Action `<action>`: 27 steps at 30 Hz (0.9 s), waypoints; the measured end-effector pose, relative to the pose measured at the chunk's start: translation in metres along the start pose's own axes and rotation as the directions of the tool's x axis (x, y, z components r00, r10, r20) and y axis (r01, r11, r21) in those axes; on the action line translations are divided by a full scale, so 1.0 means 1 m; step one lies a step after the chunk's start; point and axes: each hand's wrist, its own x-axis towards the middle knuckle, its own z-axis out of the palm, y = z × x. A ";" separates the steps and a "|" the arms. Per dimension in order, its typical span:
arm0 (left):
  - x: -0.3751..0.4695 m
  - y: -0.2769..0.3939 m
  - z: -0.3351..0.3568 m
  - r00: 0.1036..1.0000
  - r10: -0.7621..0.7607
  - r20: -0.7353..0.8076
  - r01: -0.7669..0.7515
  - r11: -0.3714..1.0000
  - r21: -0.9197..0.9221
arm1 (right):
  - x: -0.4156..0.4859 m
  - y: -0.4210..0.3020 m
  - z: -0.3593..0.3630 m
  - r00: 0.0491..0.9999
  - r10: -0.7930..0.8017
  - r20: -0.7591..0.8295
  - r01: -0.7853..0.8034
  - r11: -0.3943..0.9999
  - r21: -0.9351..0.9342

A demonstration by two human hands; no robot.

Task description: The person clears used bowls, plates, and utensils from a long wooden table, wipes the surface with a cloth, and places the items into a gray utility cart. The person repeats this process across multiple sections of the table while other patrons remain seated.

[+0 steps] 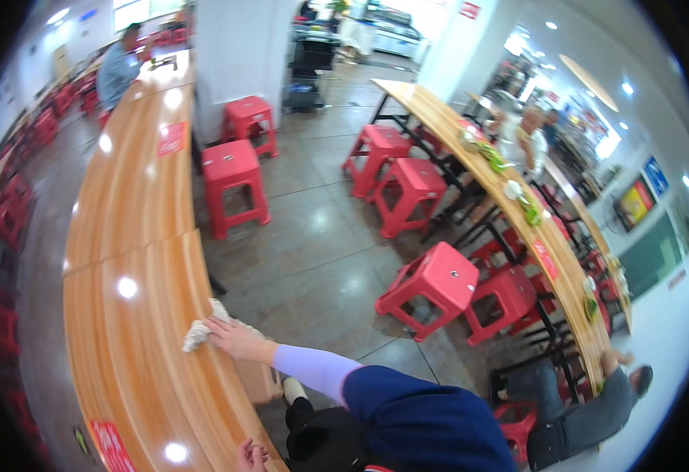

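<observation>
My right hand (235, 340) presses a crumpled off-white cloth (197, 335) on the edge of a long wood-grain table (143, 330). Its fingers lie over the cloth, and part of the cloth trails past the edge. A lavender sleeve covers that forearm below a navy short sleeve. At the bottom of the view, my left hand (251, 455) is beside the same table edge, its fingers loosely bent and nothing visible in them. The frame cuts off part of that hand. A red printed sticker (111, 446) lies on the near tabletop, and another red sticker (172, 138) farther along.
Red plastic stools (235, 171) stand beside the table and a white pillar (241, 65). More stools (439, 283) line a second long table (492, 171) bearing green packets (493, 158). One person (586, 413) sits at lower right, another (121, 68) at my table's far end.
</observation>
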 end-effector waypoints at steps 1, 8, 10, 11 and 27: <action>0.016 0.013 -0.003 0.999 0.013 0.041 -0.013 1.000 -0.009 | 0.018 0.025 0.006 0.994 0.040 -0.102 -0.046 0.997 -0.057; 0.140 0.089 -0.013 0.977 0.035 0.209 -0.070 0.984 0.163 | 0.043 0.200 -0.007 0.579 0.797 0.171 -0.799 0.597 -0.077; 0.174 0.115 0.004 0.959 0.028 0.281 -0.085 0.978 0.191 | -0.018 0.222 -0.033 0.634 0.769 0.081 -0.764 0.639 -0.088; 0.191 0.130 0.016 0.950 0.025 0.312 -0.093 0.974 0.205 | -0.054 0.227 -0.046 0.660 0.750 0.048 -0.744 0.661 -0.098; 0.354 0.283 0.397 0.572 -0.087 0.816 -0.196 0.951 0.238 | -0.525 0.156 -0.241 -0.835 0.547 -0.069 -0.499 -0.697 0.515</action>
